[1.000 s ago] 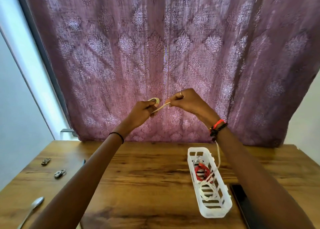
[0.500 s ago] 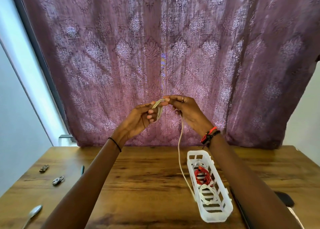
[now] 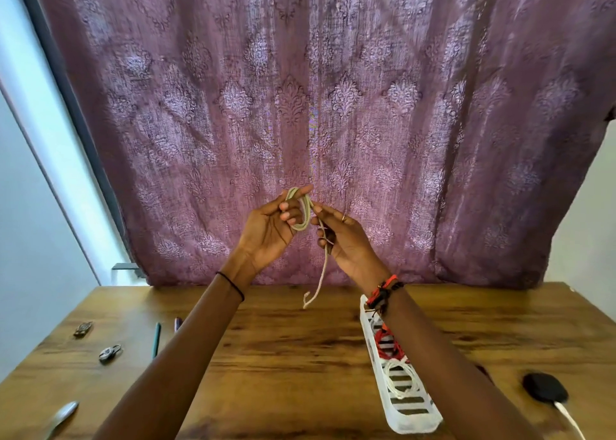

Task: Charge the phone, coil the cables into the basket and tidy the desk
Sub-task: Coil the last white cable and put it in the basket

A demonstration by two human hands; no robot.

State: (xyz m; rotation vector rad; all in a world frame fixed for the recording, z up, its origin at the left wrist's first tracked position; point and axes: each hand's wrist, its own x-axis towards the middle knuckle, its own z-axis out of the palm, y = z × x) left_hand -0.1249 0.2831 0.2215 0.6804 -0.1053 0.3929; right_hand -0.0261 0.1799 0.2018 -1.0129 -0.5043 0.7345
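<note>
1. Since half a second ago, the tail of the cream cord (image 3: 301, 213) has risen away from the basket (image 3: 413, 423) and hangs over the far desk (image 3: 283, 356) edge.
2. Left hand (image 3: 266, 236) holds its smooth round loops over curled fingers; right hand (image 3: 346, 243) pinches the strand just beside them.
3. Basket, near right: white slotted plastic, holding red coil (image 3: 388, 343) and white coil (image 3: 400, 383); desk grained wood.

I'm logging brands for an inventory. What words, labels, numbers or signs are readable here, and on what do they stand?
No text can be read anywhere.
On the white slotted plastic basket: no label shows.
On the black round pad: no marking shows.
On the small round metal object on the wooden desk: too small to read.
On the beige cable: nothing printed.
</note>
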